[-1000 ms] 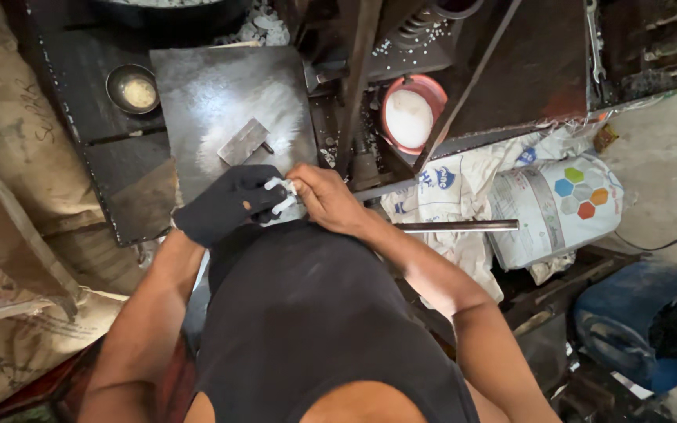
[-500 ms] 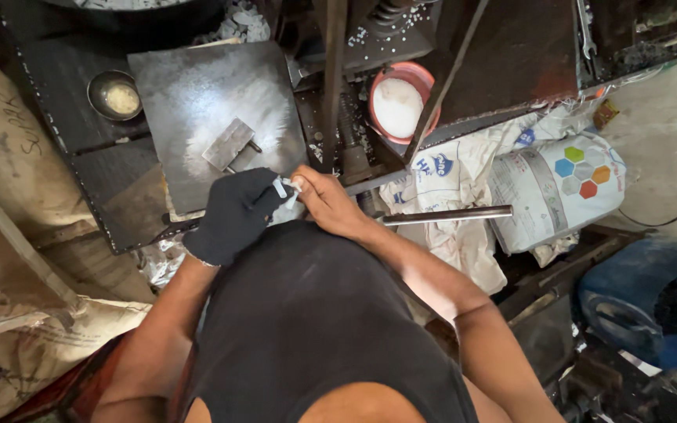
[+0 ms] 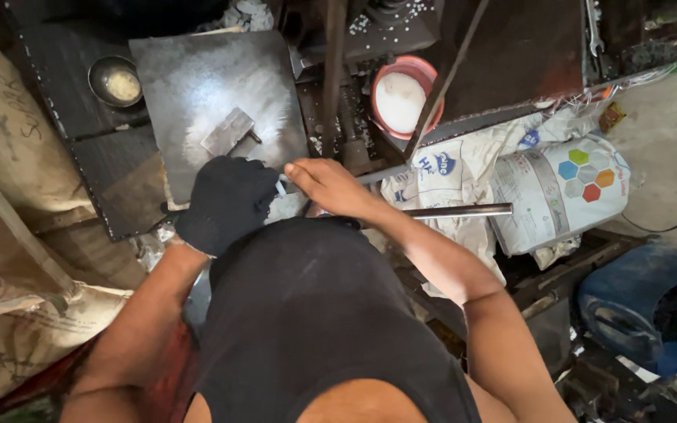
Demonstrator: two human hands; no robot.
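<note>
Pinching a small white piece (image 3: 280,188) — seemingly — between gloved left hand (image 3: 227,202) and bare right hand (image 3: 329,186), both grips closed.

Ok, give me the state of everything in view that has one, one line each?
left hand: gloved in black, closed on a small pale piece
right hand: bare, fingers pinching at the same spot
metal plate: lying flat, dusted with pale powder
small metal block: resting on the plate
red bowl: filled with white powder
small metal bowl: holds yellowish powder
printed sack: lying on its side
</note>
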